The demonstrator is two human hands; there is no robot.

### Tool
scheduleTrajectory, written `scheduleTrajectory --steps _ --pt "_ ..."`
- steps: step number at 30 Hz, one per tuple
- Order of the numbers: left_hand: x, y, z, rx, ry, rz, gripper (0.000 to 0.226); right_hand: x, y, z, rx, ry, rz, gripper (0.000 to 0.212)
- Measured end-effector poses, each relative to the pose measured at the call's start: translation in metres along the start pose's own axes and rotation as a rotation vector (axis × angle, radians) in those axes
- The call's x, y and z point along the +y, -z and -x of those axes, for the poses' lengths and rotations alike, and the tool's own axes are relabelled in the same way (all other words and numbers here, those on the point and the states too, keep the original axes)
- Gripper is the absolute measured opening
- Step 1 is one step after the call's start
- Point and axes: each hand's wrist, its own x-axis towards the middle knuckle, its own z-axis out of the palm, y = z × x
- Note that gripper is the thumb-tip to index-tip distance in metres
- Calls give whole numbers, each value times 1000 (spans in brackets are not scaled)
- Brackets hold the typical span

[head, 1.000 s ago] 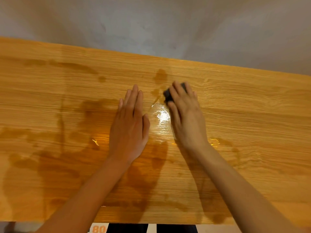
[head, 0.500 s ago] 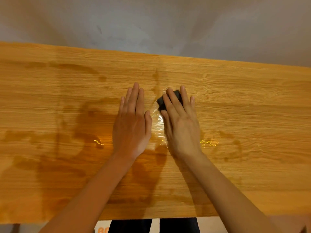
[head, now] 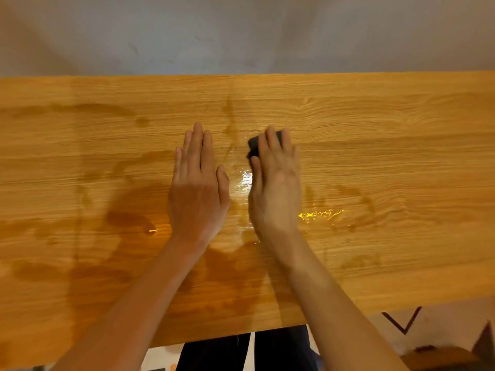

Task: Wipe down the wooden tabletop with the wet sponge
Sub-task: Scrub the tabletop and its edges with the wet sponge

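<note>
The wooden tabletop (head: 388, 145) fills the view, with dark wet streaks and a shiny wet patch between my hands. My right hand (head: 276, 186) presses a dark sponge (head: 253, 144) flat against the wood near the middle; only the sponge's far left corner shows past my fingers. My left hand (head: 198, 188) lies flat on the table just left of it, fingers together, holding nothing.
A grey wall (head: 241, 33) runs along the table's far edge. The near edge of the table crosses the bottom, with my dark trousers (head: 267, 349) and the floor below it. A small puddle glints right of my right wrist (head: 320, 215).
My right hand has pulled the sponge back toward me from the far wet spot and kept it beside my left hand. The left hand has stayed flat in place.
</note>
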Motion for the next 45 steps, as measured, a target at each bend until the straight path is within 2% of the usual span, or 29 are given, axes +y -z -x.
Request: scheduleTrajectory --steps 2,5,10,13,15,19,21,23,25,28,32,34,37,39,41,43,45 --pt "0 -1 0 7 -11 6 56 -15 -13 7 -72 100 -10 40" --pt "-1 -2 0 29 -25 28 53 9 7 2 -131 167 33 41" --pt "-2 -3 2 50 -38 39 52 103 81 -4 11 -173 87 40" --pt "-2 -3 1 51 -30 45 52 108 84 -4 99 -305 97 41" --pt "-2 -3 1 44 -23 49 52 80 62 1 106 -244 135 41" --pt "-1 -1 1 37 -19 42 53 8 -4 27 -4 83 232 45" --pt "-1 1 1 21 -6 63 53 0 -15 28 -44 210 281 46" --pt "-1 3 0 -3 -8 82 53 19 1 19 -128 259 295 48" --pt "-2 7 4 -37 -23 101 54 51 31 12 -142 145 203 45" --pt "-2 16 17 -77 -42 101 55 105 80 9 -21 -104 186 42" --pt "2 23 49 -107 -5 110 54 109 87 12 72 -261 178 42" --pt "7 21 70 -119 2 118 51 80 65 18 68 -211 182 42" --pt "11 15 88 -119 2 111 55 25 20 40 -82 53 242 51" --pt "12 11 89 -104 12 103 54 -2 2 51 -117 176 209 52" --pt "12 9 89 -89 7 79 54 -1 3 51 -147 257 200 47" --pt "12 8 90 -78 -7 44 55 28 21 44 -220 314 265 52" --pt "11 7 92 -68 -18 20 55 70 51 34 -226 193 202 46"
